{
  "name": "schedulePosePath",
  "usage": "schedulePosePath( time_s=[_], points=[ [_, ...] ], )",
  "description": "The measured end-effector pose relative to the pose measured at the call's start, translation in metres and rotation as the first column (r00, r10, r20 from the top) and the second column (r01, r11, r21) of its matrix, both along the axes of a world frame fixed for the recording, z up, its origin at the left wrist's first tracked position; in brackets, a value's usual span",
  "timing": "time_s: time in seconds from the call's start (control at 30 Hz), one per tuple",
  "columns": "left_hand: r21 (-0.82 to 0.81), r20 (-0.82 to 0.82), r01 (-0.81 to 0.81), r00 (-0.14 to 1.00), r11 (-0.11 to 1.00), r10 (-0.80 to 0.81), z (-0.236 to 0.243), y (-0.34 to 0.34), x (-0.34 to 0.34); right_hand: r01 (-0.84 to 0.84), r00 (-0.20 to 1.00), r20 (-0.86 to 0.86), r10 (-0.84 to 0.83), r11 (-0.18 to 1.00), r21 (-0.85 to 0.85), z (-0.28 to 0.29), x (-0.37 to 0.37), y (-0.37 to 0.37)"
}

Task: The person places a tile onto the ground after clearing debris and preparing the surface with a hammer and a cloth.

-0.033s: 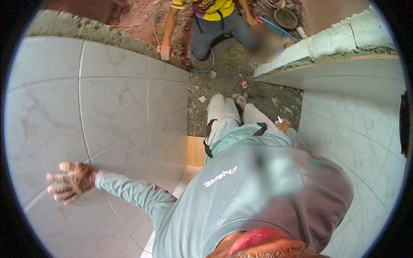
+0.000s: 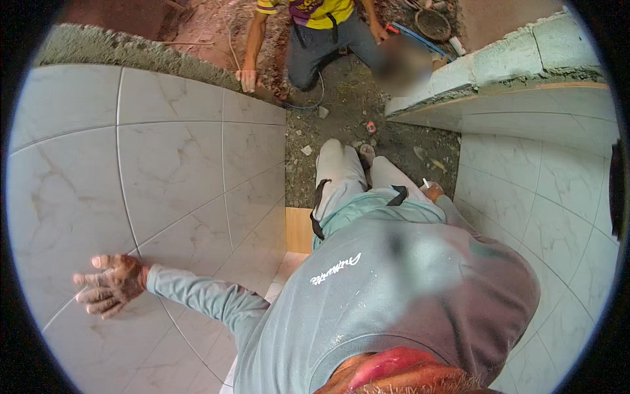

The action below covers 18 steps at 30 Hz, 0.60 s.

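My left hand point(image 2: 113, 285) lies against the pale marbled wall tiles point(image 2: 177, 157) on the left, fingers spread, holding nothing. Its arm stretches out to the side in a grey-green sleeve. Low by my right thigh, my right hand point(image 2: 433, 191) is closed around a short white stick point(image 2: 425, 182) that looks like a cigarette. Part of that hand is hidden by the sleeve and body. The tiled wall point(image 2: 505, 167) on the right stands close beside it.
Ahead, a person in a yellow shirt point(image 2: 335, 20) kneels, one hand point(image 2: 248, 80) on the left wall's rough top. A small red-and-white object point(image 2: 371, 127) and rubble lie on the dirt floor point(image 2: 394, 144). A round pan point(image 2: 432, 25) sits behind the block wall point(image 2: 505, 62).
The view has tilted a little, so the left wall and my left hand appear slightly lower. Both hands keep their poses.
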<state>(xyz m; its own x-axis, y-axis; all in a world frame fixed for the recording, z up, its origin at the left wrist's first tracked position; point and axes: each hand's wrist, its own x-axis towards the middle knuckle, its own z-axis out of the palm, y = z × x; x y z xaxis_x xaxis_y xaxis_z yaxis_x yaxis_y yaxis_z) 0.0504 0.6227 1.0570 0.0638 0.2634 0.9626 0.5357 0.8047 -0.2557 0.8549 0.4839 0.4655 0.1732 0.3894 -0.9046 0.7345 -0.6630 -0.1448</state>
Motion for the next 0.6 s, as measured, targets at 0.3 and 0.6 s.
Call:
schedulePosePath(
  time_s=[0.3,0.6],
  points=[
    [-0.081,0.021,-0.272,0.961,0.959,0.275,-0.001,-0.009,0.010,-0.744,0.661,0.125,0.740,0.623,0.241,0.054,-0.020,0.005],
    [-0.048,0.049,-0.328,0.943,0.943,0.330,-0.010,-0.001,-0.007,0.195,0.970,-0.133,-0.206,0.976,-0.092,0.135,-0.106,0.191]
  ],
)
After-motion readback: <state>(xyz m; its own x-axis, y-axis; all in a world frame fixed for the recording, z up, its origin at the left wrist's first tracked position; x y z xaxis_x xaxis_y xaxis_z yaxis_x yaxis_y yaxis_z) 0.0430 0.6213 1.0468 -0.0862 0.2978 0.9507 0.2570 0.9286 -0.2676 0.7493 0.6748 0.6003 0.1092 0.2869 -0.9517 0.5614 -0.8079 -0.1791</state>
